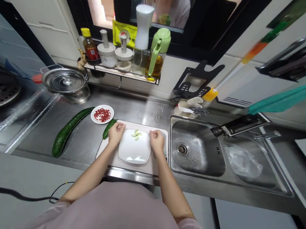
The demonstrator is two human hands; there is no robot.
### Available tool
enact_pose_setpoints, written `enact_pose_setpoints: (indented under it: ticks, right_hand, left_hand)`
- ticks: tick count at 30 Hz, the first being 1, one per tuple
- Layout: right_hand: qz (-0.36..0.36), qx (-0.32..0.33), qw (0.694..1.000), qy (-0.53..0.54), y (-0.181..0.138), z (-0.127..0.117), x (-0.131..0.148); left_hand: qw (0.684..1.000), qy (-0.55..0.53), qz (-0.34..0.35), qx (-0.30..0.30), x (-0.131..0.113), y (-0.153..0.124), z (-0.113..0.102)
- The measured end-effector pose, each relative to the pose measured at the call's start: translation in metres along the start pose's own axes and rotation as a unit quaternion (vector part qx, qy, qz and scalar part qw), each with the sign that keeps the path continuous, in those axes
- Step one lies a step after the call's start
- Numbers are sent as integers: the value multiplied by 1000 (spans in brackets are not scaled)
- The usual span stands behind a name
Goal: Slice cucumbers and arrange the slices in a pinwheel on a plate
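Note:
A white square plate [134, 150] lies on a pale cutting board [153, 169] in front of me. Several thin green cucumber slices [136, 134] are fanned out like a flower near its far edge. My left hand [116, 133] is closed at the plate's far left corner, and my right hand [156, 141] is closed at the far right corner. The fingertips seem to pinch the rim, though the exact contact is small. Beside my left hand lies a piece of cucumber [108, 129], partly covered by that hand. Part of a grey blade-like thing [165, 149] shows past my right hand.
Left of the board are a long cucumber [69, 130], a small dish of red bits [102, 114] and a lidded steel pot [71, 85]. A double sink [197, 148] with a faucet [242, 125] is on the right. Condiment bottles stand on a wall shelf [121, 74].

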State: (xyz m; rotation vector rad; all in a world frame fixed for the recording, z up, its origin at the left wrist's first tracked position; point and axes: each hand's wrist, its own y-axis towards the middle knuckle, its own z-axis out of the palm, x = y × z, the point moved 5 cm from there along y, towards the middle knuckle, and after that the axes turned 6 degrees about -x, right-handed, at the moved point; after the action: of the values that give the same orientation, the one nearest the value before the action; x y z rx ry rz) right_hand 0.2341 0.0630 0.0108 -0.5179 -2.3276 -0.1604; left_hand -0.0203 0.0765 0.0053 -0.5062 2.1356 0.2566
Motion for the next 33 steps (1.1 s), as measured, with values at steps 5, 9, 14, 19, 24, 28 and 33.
enact_pose_setpoints:
  ticks: [5,9,14,19,24,28,33]
  right_hand:
    - [-5,-42,995,92,-15,-25,-23]
    - [-8,-30,994,107,-30,-31,-31]
    - [-14,-40,990,137,-42,-37,-27]
    - [-32,-60,981,182,-48,-48,-19]
    - [-33,-73,975,205,-51,-58,-17]
    - [-38,-71,975,209,-53,-58,-20]
    - [-38,-59,975,209,-55,-50,-27]
  left_hand:
    - [994,-67,-50,-67,34,-17,-34]
    - [990,-88,-62,-87,51,-29,-48]
    - [992,-70,-62,-86,62,-35,-58]
    - [999,-2,-37,-31,70,-37,-68]
    - [989,127,1,80,80,-43,-66]
    - [980,177,13,92,81,-50,-65]
    - [975,199,17,93,78,-55,-65]
